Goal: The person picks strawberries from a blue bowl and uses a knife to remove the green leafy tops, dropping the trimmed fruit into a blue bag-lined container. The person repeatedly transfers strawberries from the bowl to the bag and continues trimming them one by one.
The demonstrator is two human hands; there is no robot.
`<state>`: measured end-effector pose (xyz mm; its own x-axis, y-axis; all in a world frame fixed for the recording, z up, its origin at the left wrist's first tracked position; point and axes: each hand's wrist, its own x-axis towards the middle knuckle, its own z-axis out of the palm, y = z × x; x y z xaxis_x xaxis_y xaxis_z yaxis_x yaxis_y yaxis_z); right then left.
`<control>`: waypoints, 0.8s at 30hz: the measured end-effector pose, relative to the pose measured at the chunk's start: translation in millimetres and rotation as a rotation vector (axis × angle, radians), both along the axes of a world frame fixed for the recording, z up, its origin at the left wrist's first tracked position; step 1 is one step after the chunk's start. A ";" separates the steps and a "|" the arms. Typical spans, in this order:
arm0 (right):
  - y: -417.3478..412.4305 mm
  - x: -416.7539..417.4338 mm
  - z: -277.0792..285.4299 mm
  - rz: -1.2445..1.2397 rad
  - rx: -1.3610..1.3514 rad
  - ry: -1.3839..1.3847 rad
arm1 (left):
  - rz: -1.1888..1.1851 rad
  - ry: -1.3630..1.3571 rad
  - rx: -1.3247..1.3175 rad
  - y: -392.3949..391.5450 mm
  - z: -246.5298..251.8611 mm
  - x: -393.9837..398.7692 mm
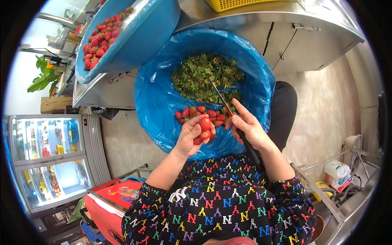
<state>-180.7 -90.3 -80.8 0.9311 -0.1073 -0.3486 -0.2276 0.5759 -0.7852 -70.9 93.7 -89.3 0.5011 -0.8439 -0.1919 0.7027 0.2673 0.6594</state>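
My left hand [190,136] is curled around several hulled strawberries [205,125], their pale cut ends showing. In my right hand [249,127] is a knife [223,97] with a black handle and a thin blade. The blade points up and left, over the pile of leafy strawberry tops [205,75]. Both hands are above a large tub lined with a blue plastic bag [156,107]. On the near side of that bag lie more whole strawberries [216,114] with green caps, partly hidden by my hands.
A blue basin [144,36] of strawberries [102,39] rests on the stainless steel counter [239,18] at the upper left. A yellow plastic basket [232,3] stands on that counter. A red cooler box [104,211] is at the lower left, near a lit glass-door fridge [49,159].
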 end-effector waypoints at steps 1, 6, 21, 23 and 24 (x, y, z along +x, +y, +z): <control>-0.5 -0.5 -1.3 0.000 -0.002 -0.029 | -0.008 0.049 -0.026 -4.2 3.0 0.6; -11.4 6.1 -4.9 0.089 0.079 -0.039 | -0.072 0.156 -0.041 -31.0 35.1 9.7; -45.1 43.3 -44.5 0.286 0.374 -0.054 | 0.373 -2.266 0.254 -399.8 237.0 121.4; -46.4 42.5 -50.5 0.290 0.380 -0.059 | 0.341 -2.306 0.426 -439.1 236.2 117.2; -46.2 41.9 -51.2 0.290 0.376 -0.048 | 0.343 -2.311 0.499 -454.2 231.9 114.0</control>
<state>-138.8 -136.5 -132.0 0.9202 0.2846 -0.2689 -0.3892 0.7405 -0.5479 43.1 -360.5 142.6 0.1664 -0.8026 0.5728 -0.9814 -0.1914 0.0169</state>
